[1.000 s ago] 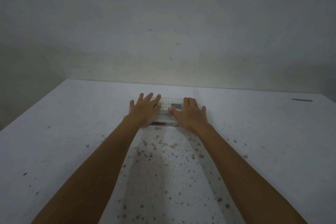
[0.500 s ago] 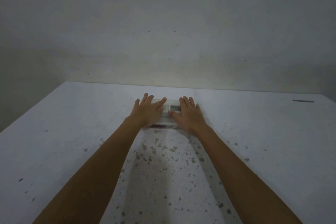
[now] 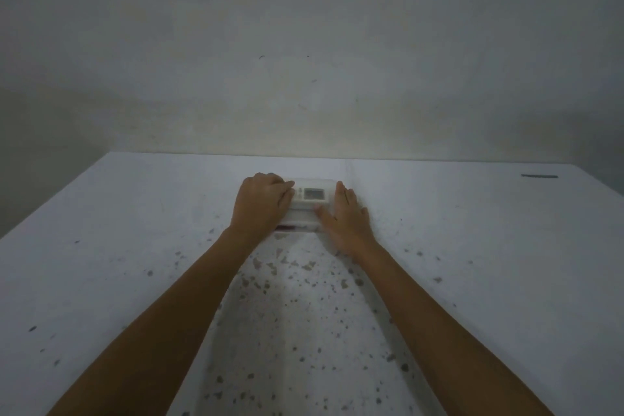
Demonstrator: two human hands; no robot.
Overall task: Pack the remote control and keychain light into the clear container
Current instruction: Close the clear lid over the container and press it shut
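Observation:
The clear container (image 3: 304,213) lies on the white table near the far edge, lid on top. Through the lid I see the white remote control (image 3: 312,194) with its small grey screen. A dark red strip (image 3: 287,229) shows at the container's near edge; I cannot tell if it is the keychain light. My left hand (image 3: 261,204) covers the container's left end with its fingers curled over the lid. My right hand (image 3: 344,216) lies along the right end, fingers straight and thumb across the near side of the lid.
The white table (image 3: 135,280) is speckled with dark chips between my forearms. A thin dark strip (image 3: 539,176) lies at the far right corner. A bare grey wall rises right behind the table's far edge.
My left hand's spread fingers have curled over the container's left end. My right hand has slid outward to the right end, uncovering more of the remote's screen.

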